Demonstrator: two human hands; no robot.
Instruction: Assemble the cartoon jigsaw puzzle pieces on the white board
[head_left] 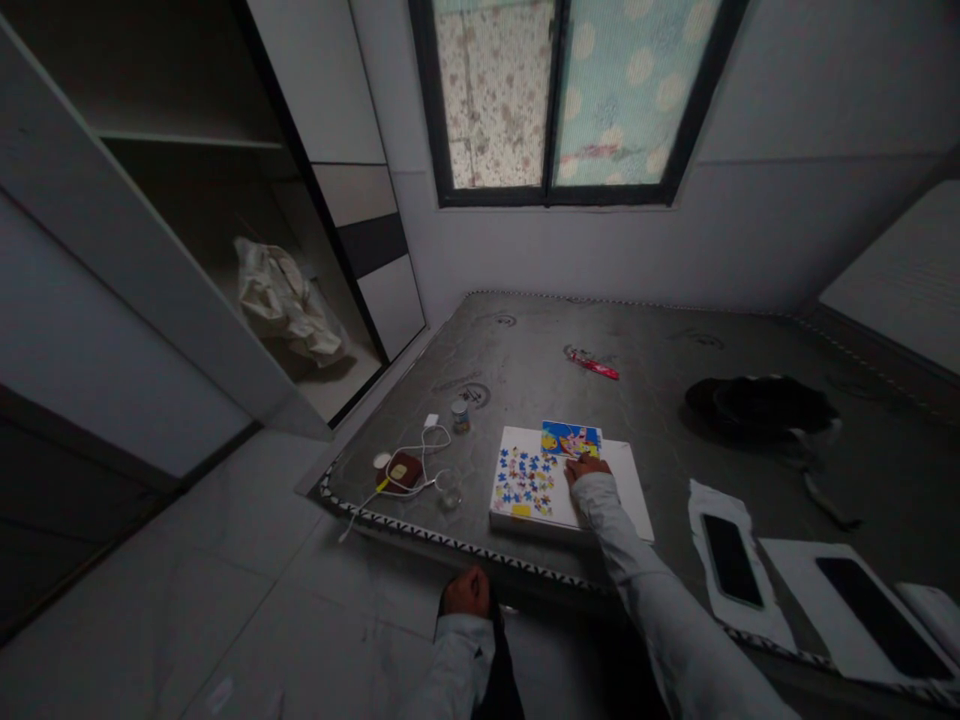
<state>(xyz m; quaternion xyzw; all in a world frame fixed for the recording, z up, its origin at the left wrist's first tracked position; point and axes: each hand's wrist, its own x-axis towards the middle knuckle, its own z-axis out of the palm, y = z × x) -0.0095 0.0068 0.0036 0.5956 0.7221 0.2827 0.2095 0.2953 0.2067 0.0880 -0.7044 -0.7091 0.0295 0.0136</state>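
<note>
My right hand (586, 467) rests over a white board or flat box (616, 490), at the lower edge of a colourful picture card (571, 438). Its fingers are drawn together; whatever they may hold is too small or hidden to name. Many loose jigsaw pieces (525, 480), blue and multicoloured, lie spread on the left half of the white surface. A small yellow patch (521, 511) shows at its near edge. Away from the board, my left hand (469, 592) is curled into a fist in front of the mattress edge, above my dark-clothed leg.
The white board lies on a grey mattress (525, 340). Left of it are a small tin (460, 416), a clear round container (450, 492), and a brown box (403, 472) with a white cable. Beyond lies a red packet (594, 364). A black bag (765, 405) and phone (731, 558) are rightward.
</note>
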